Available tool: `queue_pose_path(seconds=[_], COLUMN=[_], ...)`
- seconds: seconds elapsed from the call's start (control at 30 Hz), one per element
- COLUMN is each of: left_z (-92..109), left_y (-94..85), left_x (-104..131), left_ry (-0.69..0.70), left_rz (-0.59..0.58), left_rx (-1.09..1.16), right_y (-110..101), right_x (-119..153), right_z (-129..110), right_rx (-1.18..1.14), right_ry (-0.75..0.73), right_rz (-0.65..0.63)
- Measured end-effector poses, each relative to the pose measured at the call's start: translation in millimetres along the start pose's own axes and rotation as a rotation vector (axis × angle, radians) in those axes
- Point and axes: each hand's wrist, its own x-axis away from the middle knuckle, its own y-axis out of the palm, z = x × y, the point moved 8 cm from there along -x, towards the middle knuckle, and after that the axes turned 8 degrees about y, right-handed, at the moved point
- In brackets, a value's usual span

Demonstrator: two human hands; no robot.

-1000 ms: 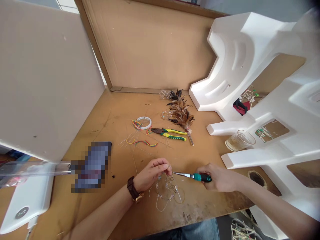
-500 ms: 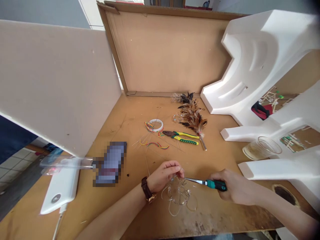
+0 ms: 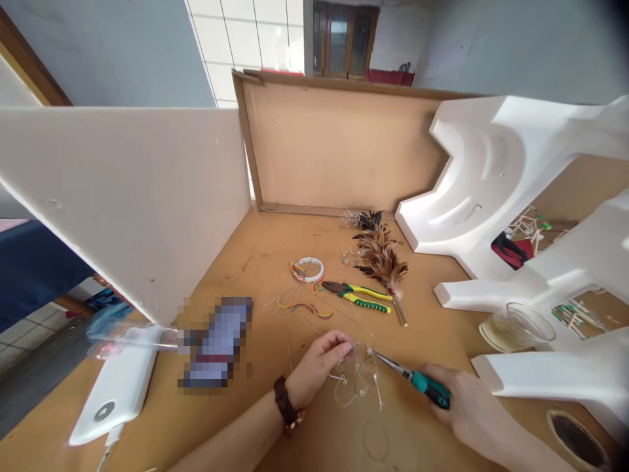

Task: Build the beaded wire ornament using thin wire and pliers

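Observation:
My left hand (image 3: pixel 322 367), with a dark watch at the wrist, pinches a tangle of thin looped wire with small clear beads (image 3: pixel 361 377). My right hand (image 3: pixel 462 400) is closed round the green and black handles of long-nose pliers (image 3: pixel 413 377). The pliers' tips point left and reach the edge of the wire loops; whether they grip a strand is too small to tell. Just beyond my hands lie combination pliers (image 3: pixel 356 297) with yellow and green handles. Near them are a white ring (image 3: pixel 322 270) and red, yellow and green strands (image 3: pixel 309 307).
A feather duster (image 3: pixel 381 255) lies behind the pliers. On the right stand a white moulded foam piece (image 3: pixel 476 164) and a glass jar (image 3: pixel 515 328). To the left are a phone (image 3: pixel 219 341) and a white power bank (image 3: pixel 115 387). A cardboard panel (image 3: pixel 344 144) closes the back.
My view has tilted up, showing more of the room behind. The long-nose pliers now slant more steeply, with my right hand lower, and the wire loops have shifted in my left hand.

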Motion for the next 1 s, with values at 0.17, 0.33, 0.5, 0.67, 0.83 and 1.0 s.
queue_pose_path(seconds=[0.17,0.33,0.5,0.67,0.83,1.0], left_z=[8.2,5.8,0.2,2.7,-3.9,-11.1], left_y=[3.1,-0.7,-0.9,3.2,3.5,3.9], left_x=[-1.3,-1.7,-2.3,-3.0,-3.3,-2.1], left_ry=[0.014,-0.005,-0.057,-0.057,-0.093,-0.119], left_rz=[-0.009,0.012,-0.003,-0.025,-0.029,-0.049], left_rx=[-0.106,-0.131,-0.145,-0.109,-0.01,-0.027], right_y=[5.6,14.7,21.8,24.5,28.7,27.0], right_x=[1.1,4.0,5.6,1.6,0.5,7.1], right_z=[6.7,11.2,13.2,21.4,22.7,16.0], right_rx=[0.05,0.122,0.167,0.181,0.2,0.169], right_ry=[0.028,0.063,0.057,0.068,0.07,0.085], right_rz=[0.071,0.122,0.144,0.195,0.177,0.161])
